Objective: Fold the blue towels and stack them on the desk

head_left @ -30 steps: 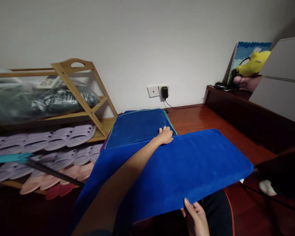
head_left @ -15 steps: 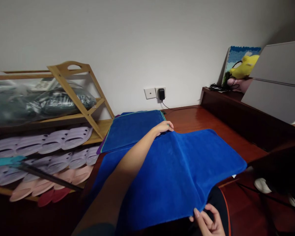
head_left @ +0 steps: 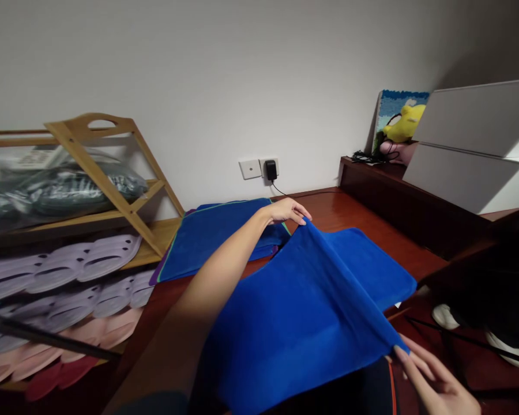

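A bright blue towel (head_left: 285, 305) spans the space between my hands, partly raised, with a fold running from one hand to the other. My left hand (head_left: 286, 211) reaches forward and pinches its far edge. Close to me on the right, my right hand (head_left: 432, 374) grips the near edge between thumb and fingers. The towel's right part rests flat on the reddish-brown wooden surface (head_left: 328, 210). Behind my left forearm lies a stack of folded darker blue cloths (head_left: 211, 230) with green and purple edging.
On the left stands a wooden rack (head_left: 125, 210) holding bagged items and rows of slippers (head_left: 108, 256). A black plug adapter (head_left: 270, 170) sits in the wall socket. White boxes (head_left: 462, 167) and a yellow plush toy (head_left: 404, 124) are at the right. Someone's white shoes (head_left: 444, 317) show below.
My left hand has lifted the towel's far edge off the surface and the cloth stack. My right hand has moved right with the near edge, pulling a diagonal fold. The view has shifted slightly right.
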The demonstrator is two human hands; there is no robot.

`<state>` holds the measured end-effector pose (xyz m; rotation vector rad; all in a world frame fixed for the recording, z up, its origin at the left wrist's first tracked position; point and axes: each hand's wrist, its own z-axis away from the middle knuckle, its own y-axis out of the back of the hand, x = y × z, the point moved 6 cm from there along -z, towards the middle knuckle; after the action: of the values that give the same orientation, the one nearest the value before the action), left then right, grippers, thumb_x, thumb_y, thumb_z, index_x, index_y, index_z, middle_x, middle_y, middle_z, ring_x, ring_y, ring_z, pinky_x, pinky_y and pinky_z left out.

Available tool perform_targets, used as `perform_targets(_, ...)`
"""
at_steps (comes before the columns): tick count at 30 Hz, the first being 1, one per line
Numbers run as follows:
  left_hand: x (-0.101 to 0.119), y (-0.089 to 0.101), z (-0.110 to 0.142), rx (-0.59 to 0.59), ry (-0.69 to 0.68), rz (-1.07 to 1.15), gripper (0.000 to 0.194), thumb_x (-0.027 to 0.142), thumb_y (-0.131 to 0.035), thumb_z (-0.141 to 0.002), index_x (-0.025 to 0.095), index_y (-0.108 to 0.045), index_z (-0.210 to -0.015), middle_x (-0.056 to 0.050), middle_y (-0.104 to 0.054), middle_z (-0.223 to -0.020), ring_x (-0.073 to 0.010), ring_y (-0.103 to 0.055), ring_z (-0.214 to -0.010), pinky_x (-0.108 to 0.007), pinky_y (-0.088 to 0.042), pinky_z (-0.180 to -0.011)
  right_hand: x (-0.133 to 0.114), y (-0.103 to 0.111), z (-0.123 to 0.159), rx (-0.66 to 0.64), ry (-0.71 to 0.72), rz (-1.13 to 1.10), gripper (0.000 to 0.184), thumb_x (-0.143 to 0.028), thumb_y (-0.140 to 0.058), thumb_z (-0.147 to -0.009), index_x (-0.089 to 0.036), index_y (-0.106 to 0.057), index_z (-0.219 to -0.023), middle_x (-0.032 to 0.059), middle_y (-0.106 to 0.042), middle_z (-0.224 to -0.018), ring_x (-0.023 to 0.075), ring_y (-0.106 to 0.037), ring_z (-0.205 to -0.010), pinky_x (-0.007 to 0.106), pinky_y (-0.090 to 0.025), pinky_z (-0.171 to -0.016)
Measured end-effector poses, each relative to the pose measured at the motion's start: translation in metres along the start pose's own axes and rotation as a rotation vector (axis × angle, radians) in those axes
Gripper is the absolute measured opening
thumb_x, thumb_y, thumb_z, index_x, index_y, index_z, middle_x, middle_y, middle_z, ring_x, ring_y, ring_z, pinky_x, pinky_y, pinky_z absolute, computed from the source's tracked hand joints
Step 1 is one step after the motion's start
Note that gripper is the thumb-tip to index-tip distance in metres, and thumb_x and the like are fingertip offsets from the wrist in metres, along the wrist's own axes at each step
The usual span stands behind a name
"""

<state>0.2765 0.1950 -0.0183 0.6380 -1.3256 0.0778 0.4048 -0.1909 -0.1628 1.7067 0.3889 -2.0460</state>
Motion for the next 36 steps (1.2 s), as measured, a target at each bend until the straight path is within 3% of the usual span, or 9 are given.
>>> perform_targets(6, 0.012, 0.008, -0.018, 0.046, -0.044, -0.178, 0.021, 0.014, -0.077, -0.057, 0.017, -0.074, -0.077, -0.001, -0.070, -0.067, -0.0162, -0.062, -0.072, -0.030, -0.045, -0.077, -0.038, 0.021, -0.056, -0.082, 0.161, 0.171, 0.053, -0.053, -0.077, -0.055, -0.017, -0.074, -0.093, 0.0066, -0.072, -0.091, 0.0218, -0.067, -0.084, 0.016, -0.053, -0.069)
perform_targets(11, 0.015, 0.021, -0.030, 0.126, -0.106, -0.236, 0.017, 0.018, -0.076, -0.059, 0.016, -0.074, -0.076, -0.002, -0.072, -0.073, -0.0175, -0.063, -0.076, -0.028, -0.045, -0.078, -0.071, 0.018, -0.107, -0.203, 0.208, 0.161, 0.053, -0.049, -0.077, -0.057, -0.013, -0.073, -0.095, 0.0110, -0.071, -0.081, 0.0225, -0.067, -0.070, 0.024, -0.053, -0.058)
perform_targets(15, 0.017, 0.031, -0.033, 0.172, -0.134, -0.254, 0.017, 0.021, -0.075, -0.060, 0.017, -0.074, -0.076, -0.002, -0.073, -0.076, -0.0178, -0.064, -0.079, -0.028, -0.045, -0.079, -0.108, 0.011, -0.135, -0.227, 0.259, 0.196, 0.048, -0.050, -0.077, -0.057, -0.013, -0.073, -0.088, 0.0094, -0.069, -0.070, 0.0174, -0.061, -0.058, 0.022, -0.047, -0.048)
perform_targets(18, 0.022, 0.040, -0.030, 0.208, -0.145, -0.287, 0.018, 0.023, -0.074, -0.062, 0.017, -0.074, -0.079, -0.003, -0.073, -0.080, -0.0177, -0.063, -0.081, -0.028, -0.044, -0.080, -0.136, 0.007, -0.149, -0.217, 0.314, 0.235, 0.050, -0.053, -0.077, -0.056, -0.014, -0.073, -0.086, 0.0083, -0.066, -0.064, 0.0153, -0.056, -0.052, 0.023, -0.044, -0.045)
perform_targets(23, 0.041, 0.057, -0.024, 0.272, -0.171, -0.341, 0.019, 0.026, -0.071, -0.066, 0.015, -0.074, -0.082, -0.005, -0.072, -0.080, -0.0178, -0.062, -0.079, -0.028, -0.044, -0.076, -0.184, 0.000, -0.165, -0.205, 0.455, 0.352, 0.058, -0.060, -0.076, -0.053, -0.014, -0.073, -0.087, 0.0104, -0.070, -0.075, 0.0177, -0.060, -0.060, 0.025, -0.046, -0.053)
perform_targets(26, 0.055, 0.065, -0.021, 0.286, -0.210, -0.329, 0.019, 0.025, -0.070, -0.067, 0.014, -0.073, -0.083, -0.005, -0.071, -0.081, -0.0169, -0.062, -0.079, -0.028, -0.044, -0.076, -0.212, -0.004, -0.176, -0.197, 0.481, 0.391, 0.064, -0.063, -0.074, -0.052, -0.012, -0.071, -0.090, 0.0092, -0.067, -0.065, 0.0163, -0.058, -0.054, 0.026, -0.044, -0.051)
perform_targets(31, 0.076, 0.083, -0.013, 0.383, -0.270, -0.263, 0.015, 0.023, -0.071, -0.068, 0.014, -0.072, -0.080, -0.005, -0.069, -0.077, -0.0141, -0.059, -0.075, -0.028, -0.044, -0.075, -0.260, -0.018, -0.188, -0.158, 0.632, 0.513, 0.047, -0.049, -0.070, -0.066, -0.009, -0.071, -0.091, 0.0087, -0.067, -0.067, 0.0097, -0.055, -0.053, 0.025, -0.042, -0.058)
perform_targets(36, 0.094, 0.101, -0.005, 0.508, -0.287, -0.238, 0.014, 0.021, -0.071, -0.070, 0.013, -0.071, -0.081, -0.003, -0.066, -0.074, -0.0136, -0.057, -0.072, -0.029, -0.044, -0.072, -0.300, -0.034, -0.182, -0.080, 0.725, 0.537, 0.056, -0.048, -0.065, -0.067, -0.002, -0.070, -0.097, 0.0094, -0.067, -0.066, 0.0050, -0.052, -0.053, 0.025, -0.039, -0.060)
